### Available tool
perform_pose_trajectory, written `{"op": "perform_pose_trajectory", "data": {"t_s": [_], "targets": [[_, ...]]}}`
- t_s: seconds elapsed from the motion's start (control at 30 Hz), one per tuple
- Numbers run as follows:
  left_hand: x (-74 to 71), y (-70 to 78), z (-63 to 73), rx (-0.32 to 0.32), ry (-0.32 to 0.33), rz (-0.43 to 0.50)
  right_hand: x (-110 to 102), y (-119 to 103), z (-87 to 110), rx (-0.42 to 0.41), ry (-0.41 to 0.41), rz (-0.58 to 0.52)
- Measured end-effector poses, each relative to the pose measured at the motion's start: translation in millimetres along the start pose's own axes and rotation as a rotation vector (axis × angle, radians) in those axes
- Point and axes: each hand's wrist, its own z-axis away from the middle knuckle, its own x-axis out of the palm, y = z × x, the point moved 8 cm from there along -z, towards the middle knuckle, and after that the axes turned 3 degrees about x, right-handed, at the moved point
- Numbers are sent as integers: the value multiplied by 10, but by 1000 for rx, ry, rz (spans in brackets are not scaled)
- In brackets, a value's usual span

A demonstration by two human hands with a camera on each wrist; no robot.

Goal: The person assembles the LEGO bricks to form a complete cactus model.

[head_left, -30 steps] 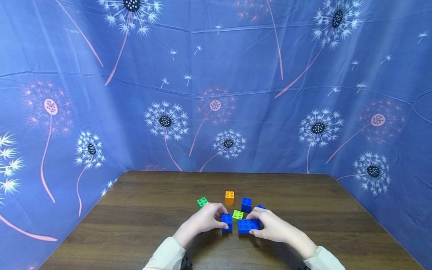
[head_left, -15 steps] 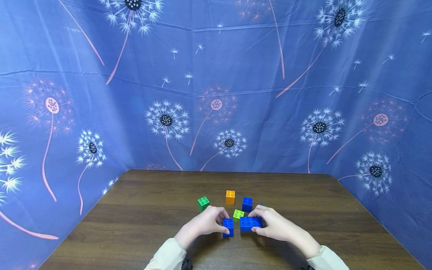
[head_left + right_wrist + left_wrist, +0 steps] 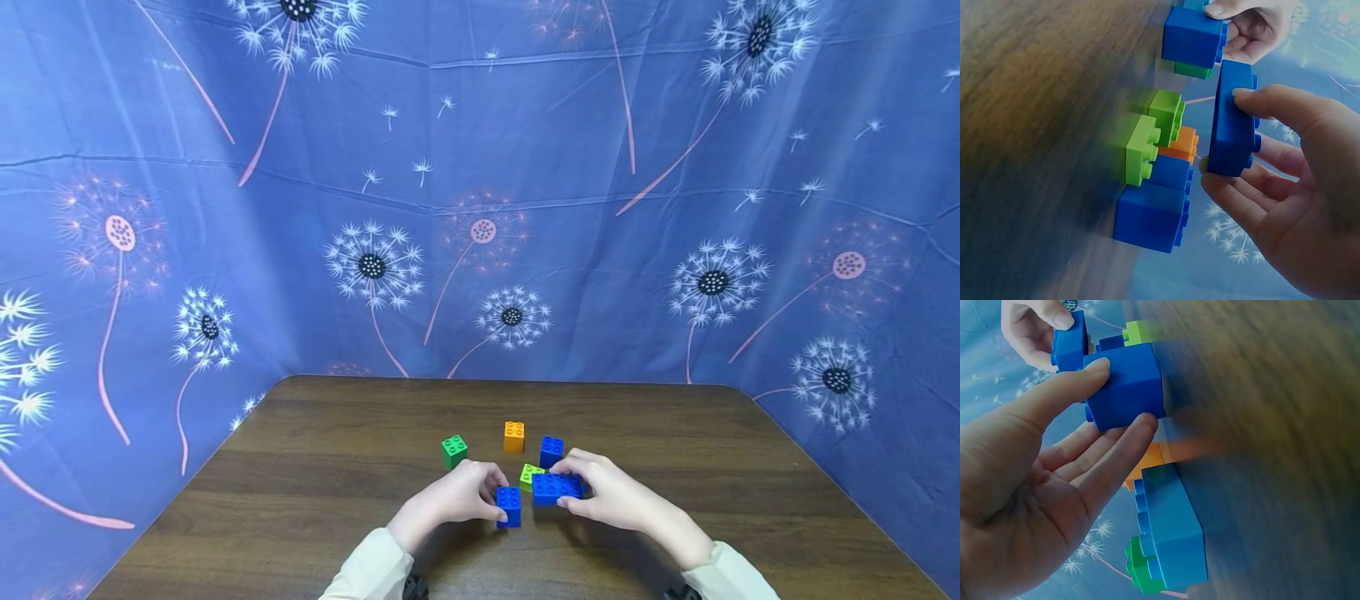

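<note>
My left hand (image 3: 463,492) pinches a square blue brick (image 3: 508,507) between thumb and fingers, low at the table's near middle. To its right, my right hand (image 3: 611,492) grips a longer blue brick (image 3: 550,489) by its right end. In the right wrist view that long brick (image 3: 1232,119) is held off the table, studs away from the wood. The two held bricks are apart. Just behind the long brick is a lime green brick (image 3: 529,475), partly covered by it. A light blue long brick (image 3: 1175,531) lies near my left fingers, hidden in the head view.
Farther back on the wooden table (image 3: 360,433) stand a green brick (image 3: 454,451), an orange brick (image 3: 513,437) and a blue brick (image 3: 552,451). Another blue brick (image 3: 1150,219) and a second lime piece (image 3: 1141,150) show near my right hand. A blue patterned cloth (image 3: 600,250) surrounds the table.
My left hand has drawn its square blue brick slightly toward me, then stayed there. My right hand has lifted the long blue brick, which now covers more of the lime brick.
</note>
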Motion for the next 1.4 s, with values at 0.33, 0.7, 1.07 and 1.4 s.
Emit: {"op": "perform_pose_trajectory", "data": {"t_s": [0.33,0.7,1.07,1.4], "targets": [[6,-8,19,2,-19,38,-17,-61,-45,-23,27,12],[-8,-38,19,-23,-1,67,-10,-154,-116,-17,16,22],[-13,-48,-5,-4,16,70,37,-260,-151,-98,59,1],[-1,-62,-31,-20,18,59,130,-231,-177,-55,-1,13]]}}
